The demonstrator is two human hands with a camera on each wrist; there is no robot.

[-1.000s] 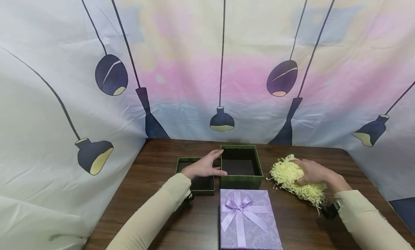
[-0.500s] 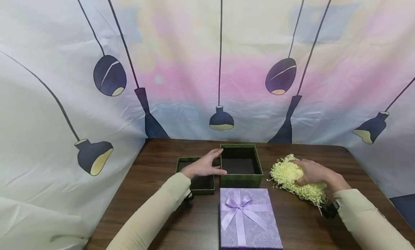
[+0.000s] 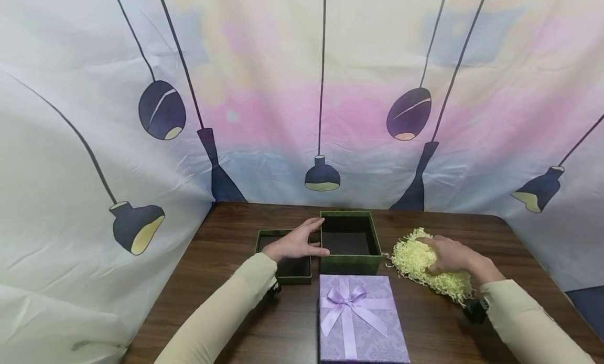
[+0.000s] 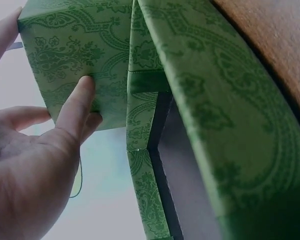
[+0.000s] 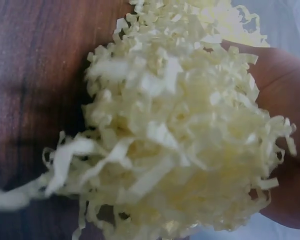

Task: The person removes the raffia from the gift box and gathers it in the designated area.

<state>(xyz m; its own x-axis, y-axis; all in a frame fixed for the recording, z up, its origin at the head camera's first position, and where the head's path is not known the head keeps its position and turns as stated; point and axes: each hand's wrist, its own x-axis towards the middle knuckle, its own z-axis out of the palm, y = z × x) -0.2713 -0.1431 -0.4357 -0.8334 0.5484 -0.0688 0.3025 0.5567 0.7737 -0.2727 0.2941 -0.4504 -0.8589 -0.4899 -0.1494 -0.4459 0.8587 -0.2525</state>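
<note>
While the head cam has the left hand [image 3: 294, 243] resting, fingers spread, on the left wall of the green box [image 3: 351, 265], the right hand [image 3: 457, 256] clutches yellow shreds [image 3: 410, 256] right of it. Left wrist: straight thumb touching that box's floral print, lid [image 4: 225, 105] nearby. Right wrist: shreds bunched against the hand.

Green, lilac, yellow, my cream sleeves [image 3: 222, 309]
Right of my scroll-patterned green gift box [image 3: 351, 264], pale-yellow shredded paper [image 3: 411, 258]; in front of it, a damask-patterned lilac box [image 3: 365, 339] with lilac bow [image 3: 347, 302].
</note>
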